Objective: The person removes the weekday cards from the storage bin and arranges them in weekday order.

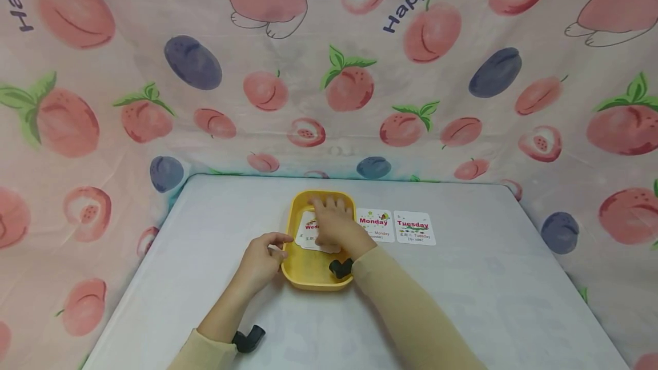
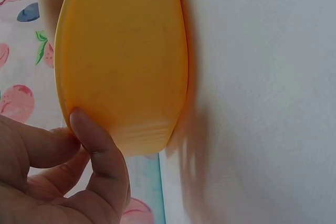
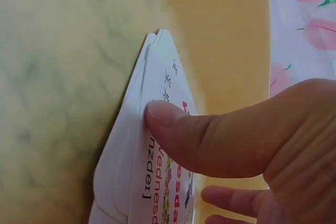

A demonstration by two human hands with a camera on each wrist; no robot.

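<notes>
A yellow tray [image 1: 309, 274] lies on the white table, and my left hand [image 1: 261, 260] pinches its left rim between thumb and finger. Inside it is a small stack of white cards with a Wednesday card [image 1: 307, 234] on top. Over the tray, my right hand [image 1: 336, 226] has its thumb [image 3: 181, 129] on the face of that top card. The right fingers stretch towards the tray's far end and cover part of the print. In the right wrist view the stacked cards [image 3: 122, 145] sit slightly fanned under the thumb.
Right of the tray, a Monday card [image 1: 375, 233] and a Tuesday card [image 1: 414, 228] lie face up side by side, the Monday card nearer the tray. Behind the white table [image 1: 488, 284] hangs a fruit-printed cloth [image 1: 329, 153], which also flanks both sides.
</notes>
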